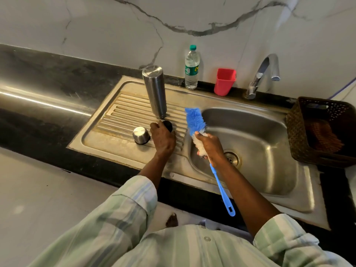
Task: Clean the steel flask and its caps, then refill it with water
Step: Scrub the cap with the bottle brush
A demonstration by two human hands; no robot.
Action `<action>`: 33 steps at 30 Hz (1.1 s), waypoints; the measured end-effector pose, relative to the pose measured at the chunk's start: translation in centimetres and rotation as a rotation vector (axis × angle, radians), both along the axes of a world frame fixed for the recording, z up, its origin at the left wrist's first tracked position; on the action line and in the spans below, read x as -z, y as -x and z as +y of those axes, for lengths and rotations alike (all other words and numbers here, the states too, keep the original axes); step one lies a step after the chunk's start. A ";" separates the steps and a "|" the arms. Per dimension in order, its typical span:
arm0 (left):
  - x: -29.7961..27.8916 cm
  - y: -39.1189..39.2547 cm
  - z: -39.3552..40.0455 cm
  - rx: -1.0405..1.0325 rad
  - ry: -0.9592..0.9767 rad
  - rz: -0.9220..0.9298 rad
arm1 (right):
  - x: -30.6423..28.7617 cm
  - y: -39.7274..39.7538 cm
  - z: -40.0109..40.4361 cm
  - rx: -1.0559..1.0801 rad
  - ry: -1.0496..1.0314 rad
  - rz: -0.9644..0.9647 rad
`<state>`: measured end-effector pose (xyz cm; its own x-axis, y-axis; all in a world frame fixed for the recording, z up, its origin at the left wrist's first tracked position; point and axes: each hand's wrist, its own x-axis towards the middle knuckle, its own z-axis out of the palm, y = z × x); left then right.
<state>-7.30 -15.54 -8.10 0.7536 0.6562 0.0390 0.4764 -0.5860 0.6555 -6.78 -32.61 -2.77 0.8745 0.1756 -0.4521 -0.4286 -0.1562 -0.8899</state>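
The right hand (211,149) grips the blue bottle brush (198,130) over the sink (260,132). The left hand (163,139) curls round the dark inner cap (167,125) on the drainboard; best lift it over the basin before scrubbing. Beside it sits the steel cap (141,135). Beyond, the steel flask (155,91) stands inverted, shiny and undented.

Tall cylindrical steel flask (155,91): brushed metal, satin sheen. Small round steel cap (141,135): same brushed finish. Stainless sink with ribbed drainboard (123,112): dull metal, stained, scuffed. Blue-and-white bottle brush (194,120): fuzzy bristles, smooth plastic handle. Clear plastic water bottle (191,68): glossy. Red plastic cup (224,81): matt. Black stone counter (48,89): polished. Brown woven basket (300,132): rough.
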 end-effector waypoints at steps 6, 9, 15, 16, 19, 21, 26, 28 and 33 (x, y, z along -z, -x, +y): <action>-0.2 -0.3 -2.6 0.042 0.150 -0.172 | 0.1 -0.6 -3.7 0.027 -0.095 0.011; -1.3 -0.6 -5.6 0.167 0.446 -0.304 | -0.5 -1.5 -5.6 0.071 -0.223 -0.002; -2.3 -2.5 -10.1 0.315 1.072 -0.313 | -2.1 -2.7 -9.2 0.121 0.236 -0.374; -2.2 -2.9 -10.5 0.327 1.103 -0.302 | -2.3 -2.5 -9.4 0.073 0.342 -0.422; -2.2 -3.7 -11.2 0.341 1.189 -0.299 | -2.0 -2.2 -9.9 -0.074 0.715 -0.548; -2.3 -4.0 -11.4 0.372 1.248 -0.294 | -1.7 -2.9 -10.7 -0.062 0.744 -0.538; -1.6 -5.1 -11.6 0.435 1.333 -0.229 | -0.9 -3.7 -11.8 -0.029 0.748 -0.527; -1.5 -5.5 -11.6 0.401 1.407 -0.247 | -0.5 -3.5 -11.5 -0.065 0.768 -0.574; -2.2 -6.2 -12.1 0.418 1.451 -0.249 | 0.0 -6.0 -12.4 0.014 0.680 -0.459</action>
